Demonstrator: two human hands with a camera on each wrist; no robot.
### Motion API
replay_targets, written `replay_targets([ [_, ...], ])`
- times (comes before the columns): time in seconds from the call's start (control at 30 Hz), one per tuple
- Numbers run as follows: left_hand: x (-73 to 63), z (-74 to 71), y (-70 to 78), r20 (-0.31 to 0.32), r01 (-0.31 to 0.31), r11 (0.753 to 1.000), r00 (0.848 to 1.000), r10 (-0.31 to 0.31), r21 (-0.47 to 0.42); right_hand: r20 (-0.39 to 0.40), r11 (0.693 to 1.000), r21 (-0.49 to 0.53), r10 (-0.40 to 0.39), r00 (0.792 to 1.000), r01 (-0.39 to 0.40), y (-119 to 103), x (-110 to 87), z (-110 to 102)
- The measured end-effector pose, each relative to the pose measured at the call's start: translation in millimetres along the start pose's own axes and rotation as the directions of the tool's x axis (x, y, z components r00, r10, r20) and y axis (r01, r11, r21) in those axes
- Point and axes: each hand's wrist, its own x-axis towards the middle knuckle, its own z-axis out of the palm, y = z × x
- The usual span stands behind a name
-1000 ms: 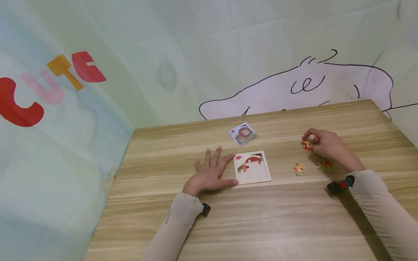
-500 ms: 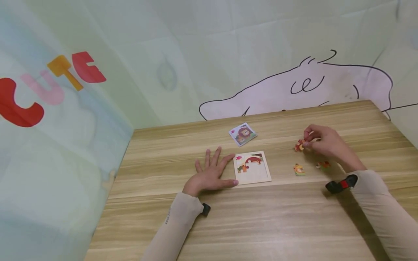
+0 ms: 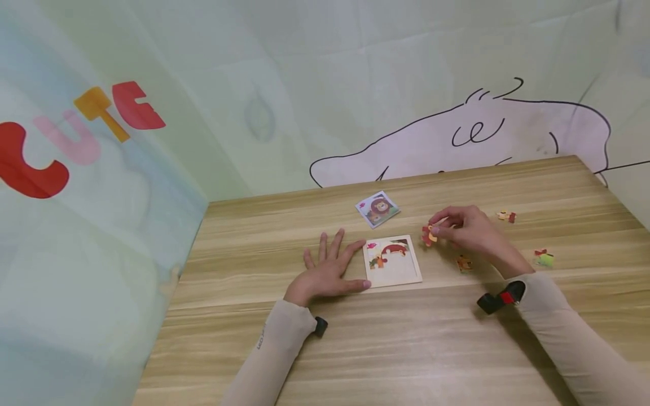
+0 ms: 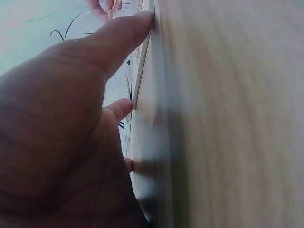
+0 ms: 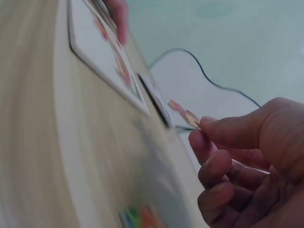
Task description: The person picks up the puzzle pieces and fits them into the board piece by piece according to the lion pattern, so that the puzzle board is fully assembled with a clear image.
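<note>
Between thumb and forefinger my right hand (image 3: 469,230) pinches a red and yellow jigsaw piece (image 3: 429,235), just right of the square puzzle tray (image 3: 393,275); the right wrist view shows this piece (image 5: 183,113) raised above the table. My left hand (image 3: 327,274) lies spread on the table, its thumb and forefinger touching the tray's left edge. Several joined pieces (image 3: 393,250) fill the upper and left part of the tray. One orange loose piece (image 3: 464,263) lies under my right hand; two others, a red and cream piece (image 3: 506,216) and a red and green piece (image 3: 545,257), lie farther right.
Behind the tray lies a small lion picture card (image 3: 378,208), slightly turned. The wooden table (image 3: 386,349) ends at the back against a printed cloth wall (image 3: 304,101), with another printed wall on the left.
My right hand has moved left toward the tray with the pinched piece, uncovering a red and cream piece and a red and green piece on the right. The left hand has stayed put.
</note>
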Motion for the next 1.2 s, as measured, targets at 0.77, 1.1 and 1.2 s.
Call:
replay_targets([
  [0.77, 0.6, -0.8, 1.8, 0.008, 0.016, 1.0, 1.0, -0.016, 0.006, 0.162, 0.998, -0.035, -0.04, 0.986, 0.046, -24.3, 7.6, 67.8],
  [1.1, -0.5, -1.2, 2.5, 0.005, 0.014, 1.0, 1.0, -0.014, 0.0, 0.096, 0.986, -0.16, -0.031, 0.995, 0.046, -33.9, 11.2, 79.2],
  [1.2, -1.4, -2.0, 3.3, 0.006, 0.015, 1.0, 1.0, -0.015, 0.0, 0.067, 0.979, -0.194, -0.044, 0.997, 0.057, -36.9, 11.2, 80.9],
])
